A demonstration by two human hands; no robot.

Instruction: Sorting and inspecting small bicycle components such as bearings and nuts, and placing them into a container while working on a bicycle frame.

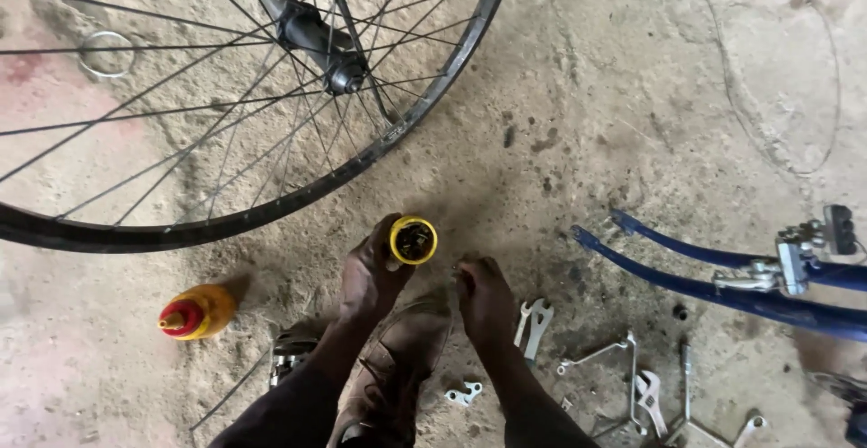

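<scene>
The fingers (384, 247) of the left hand (368, 276) wrap around a small yellow tub (414, 239), thumb on one side and the rest curled behind, so the tub sits tilted with its open mouth facing up toward the camera. Inside it there is a dark, lumpy filling that looks like grease with small bits in it, though I cannot tell exactly what. The tub looks light and stiff, a thin plastic wall that would flex if squeezed hard. Both hands are smeared dark, so the smooth outside is likely slippery; a grip low around the body, below the rim, seems the safest hold, keeping the mouth level so nothing tips out.

The right hand (483, 299) hangs just beside the tub, its fingers pinched together at the tips as if around something tiny; whether anything sits between them I cannot tell.

Under both forearms a worn brown shoe (402, 358) rests on the dusty concrete floor (587, 96). To the left a yellow bottle with a red nozzle (194, 314) lies on its side, well apart from the hands. To the right a flat spanner (535, 320) lies near the right hand, with more small metal tools (646, 394) and a little bracket (463, 395) scattered beyond it. A blue bicycle frame (722, 285) with a brake caliper stretches in from the right edge. Above the hands a black spoked wheel (271, 78) fills the upper left.
</scene>
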